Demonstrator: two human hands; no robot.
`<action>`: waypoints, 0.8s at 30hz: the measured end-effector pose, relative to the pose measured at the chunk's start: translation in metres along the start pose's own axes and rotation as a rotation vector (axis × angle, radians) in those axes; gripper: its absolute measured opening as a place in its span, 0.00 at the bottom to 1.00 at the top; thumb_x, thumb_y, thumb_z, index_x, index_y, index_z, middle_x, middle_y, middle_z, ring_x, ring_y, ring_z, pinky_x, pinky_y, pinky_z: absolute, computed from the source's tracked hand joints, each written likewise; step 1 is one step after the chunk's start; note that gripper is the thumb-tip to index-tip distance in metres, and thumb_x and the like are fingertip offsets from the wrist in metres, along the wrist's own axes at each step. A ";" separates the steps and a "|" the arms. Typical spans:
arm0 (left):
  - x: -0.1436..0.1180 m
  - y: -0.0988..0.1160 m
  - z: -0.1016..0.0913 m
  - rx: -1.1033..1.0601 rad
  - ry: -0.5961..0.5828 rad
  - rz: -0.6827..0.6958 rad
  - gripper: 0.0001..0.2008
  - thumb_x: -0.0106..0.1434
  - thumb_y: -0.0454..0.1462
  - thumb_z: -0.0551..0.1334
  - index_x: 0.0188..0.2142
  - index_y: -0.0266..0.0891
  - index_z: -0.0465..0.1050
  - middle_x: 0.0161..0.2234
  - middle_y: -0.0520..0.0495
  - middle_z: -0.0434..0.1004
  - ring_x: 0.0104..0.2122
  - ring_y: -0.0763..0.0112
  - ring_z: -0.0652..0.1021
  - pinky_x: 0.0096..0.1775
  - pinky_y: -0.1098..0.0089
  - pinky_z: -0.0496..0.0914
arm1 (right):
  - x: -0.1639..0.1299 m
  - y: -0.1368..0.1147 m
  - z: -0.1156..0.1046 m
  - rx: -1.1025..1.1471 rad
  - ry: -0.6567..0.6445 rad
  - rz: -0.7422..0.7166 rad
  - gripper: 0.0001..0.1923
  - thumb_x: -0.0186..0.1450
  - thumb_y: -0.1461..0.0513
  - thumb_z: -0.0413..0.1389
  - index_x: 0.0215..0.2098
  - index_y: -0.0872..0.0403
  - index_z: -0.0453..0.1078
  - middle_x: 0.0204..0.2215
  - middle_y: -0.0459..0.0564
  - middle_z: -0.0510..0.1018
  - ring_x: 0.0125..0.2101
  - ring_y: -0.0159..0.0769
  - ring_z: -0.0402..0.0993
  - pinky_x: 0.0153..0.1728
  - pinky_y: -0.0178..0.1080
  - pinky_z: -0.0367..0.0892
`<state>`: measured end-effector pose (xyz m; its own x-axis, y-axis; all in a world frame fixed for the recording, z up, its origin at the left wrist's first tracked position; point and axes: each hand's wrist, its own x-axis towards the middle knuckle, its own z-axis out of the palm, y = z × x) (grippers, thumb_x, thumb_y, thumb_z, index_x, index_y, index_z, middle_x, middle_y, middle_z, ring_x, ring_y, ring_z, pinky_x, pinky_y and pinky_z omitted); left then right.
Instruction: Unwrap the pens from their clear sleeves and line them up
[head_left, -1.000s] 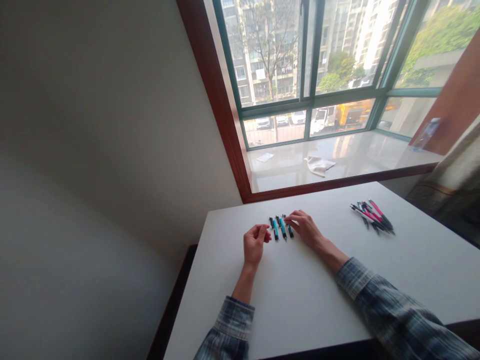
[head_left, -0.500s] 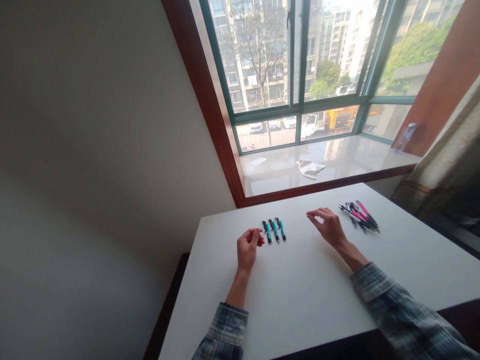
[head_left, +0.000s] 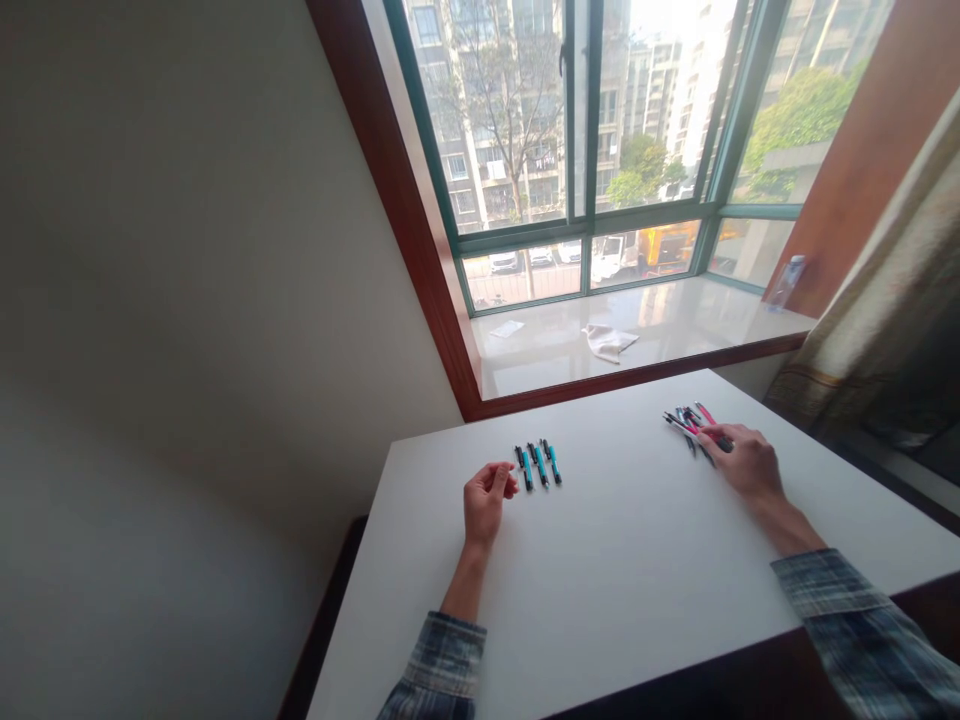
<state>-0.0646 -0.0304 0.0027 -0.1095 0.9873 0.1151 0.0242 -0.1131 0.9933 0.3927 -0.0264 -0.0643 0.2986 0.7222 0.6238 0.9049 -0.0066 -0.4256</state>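
Three teal-and-black pens (head_left: 538,464) lie side by side near the far edge of the white table (head_left: 615,570). My left hand (head_left: 486,497) rests just left of them, fingers curled in with nothing visible inside. A loose pile of pink, black and white pens (head_left: 684,419) lies at the table's far right. My right hand (head_left: 744,463) lies over the near end of that pile, fingertips on a pink pen. Whether the fingers have closed around it cannot be told.
Behind the table runs a white window sill (head_left: 675,335) with a crumpled white cloth (head_left: 609,342), a small paper (head_left: 508,327) and a plastic bottle (head_left: 786,280) in the right corner. A curtain (head_left: 870,330) hangs at the right. A plain wall stands to the left.
My right hand left the teal pens and travelled right across the table to the mixed pile. My left hand stayed beside the teal pens. The view shifted slightly.
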 end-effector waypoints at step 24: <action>0.002 -0.002 0.000 0.002 -0.005 -0.004 0.20 0.61 0.52 0.68 0.36 0.35 0.81 0.26 0.47 0.78 0.25 0.71 0.76 0.29 0.72 0.70 | -0.002 -0.013 0.007 -0.058 -0.124 0.069 0.15 0.63 0.55 0.56 0.45 0.51 0.77 0.40 0.53 0.85 0.36 0.49 0.80 0.35 0.42 0.68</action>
<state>-0.0652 -0.0284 0.0009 -0.1049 0.9882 0.1112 0.0254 -0.1091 0.9937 0.3784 -0.0225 -0.0647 0.3241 0.7988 0.5068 0.9006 -0.0964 -0.4239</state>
